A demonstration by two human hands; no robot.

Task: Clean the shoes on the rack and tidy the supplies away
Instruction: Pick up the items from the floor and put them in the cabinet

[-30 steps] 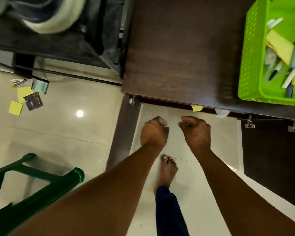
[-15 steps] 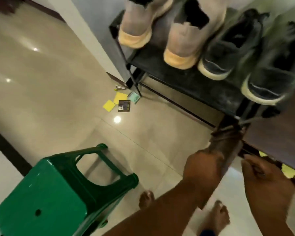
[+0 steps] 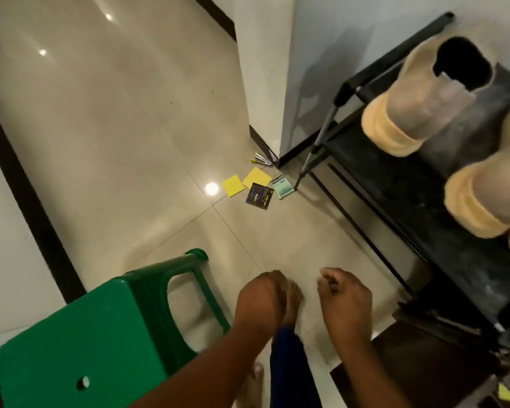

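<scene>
from the head view, your gaze has swung over the last second: a second ago you were looking down at a dark tabletop with a green basket of supplies on it, and now that basket is out of frame and you face the floor with the shoe rack (image 3: pixel 442 184) along the right edge. take that as a turn away from the supplies and toward the rack, so the cleaning looks not yet begun.

your left hand (image 3: pixel 261 301) and right hand (image 3: pixel 346 301) hang side by side in front of the rack's near end, over the tiles, as they did a second ago. both are loosely curled; i see nothing in either, though the left fingers are blurred and overlap your bare foot (image 3: pixel 293 304) below, so a small thing hidden there can't be ruled out.

the shoes are on the rack's top shelf: one tan shoe (image 3: pixel 424 95) at the far end, a second tan shoe (image 3: pixel 483 195) next to it toward you, and the pale edge of another pair just past that at the frame edge. the shelf looks dusty.

no container shows now. loose on the floor off the rack's far leg lie two yellow cloths (image 3: pixel 246 182), a black packet (image 3: pixel 259 195), a pale green brush (image 3: pixel 281 187) and a stapler-like object (image 3: pixel 261 159) by the wall corner. a green stool (image 3: pixel 95 337) stands well to the left of the rack.
</scene>
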